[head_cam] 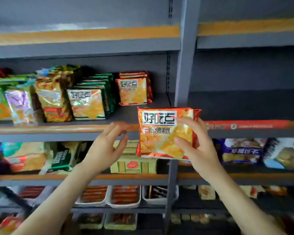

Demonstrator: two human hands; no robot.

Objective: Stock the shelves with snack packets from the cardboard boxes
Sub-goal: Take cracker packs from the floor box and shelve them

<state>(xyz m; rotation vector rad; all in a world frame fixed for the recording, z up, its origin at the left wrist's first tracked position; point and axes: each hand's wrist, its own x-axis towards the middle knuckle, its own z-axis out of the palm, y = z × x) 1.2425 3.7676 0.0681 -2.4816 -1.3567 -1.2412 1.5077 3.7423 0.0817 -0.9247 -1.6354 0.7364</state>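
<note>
My right hand (196, 146) grips a red and orange snack packet (161, 133) by its right side, upright, in front of the shelf's front edge (58, 128). My left hand (109, 146) hovers just left of the packet, fingers spread and relaxed, touching nothing. On the shelf behind stands a row of matching red packets (134, 90), with green-edged packets (90, 103) to their left. No cardboard box is in view.
A grey upright post (185, 56) divides the shelving. The shelf bay right of it (244, 106) holds nothing. Lower shelves carry green boxes (134, 164), purple packets (241, 151) and white trays of red snacks (124, 195). More mixed packets (20, 104) fill the left.
</note>
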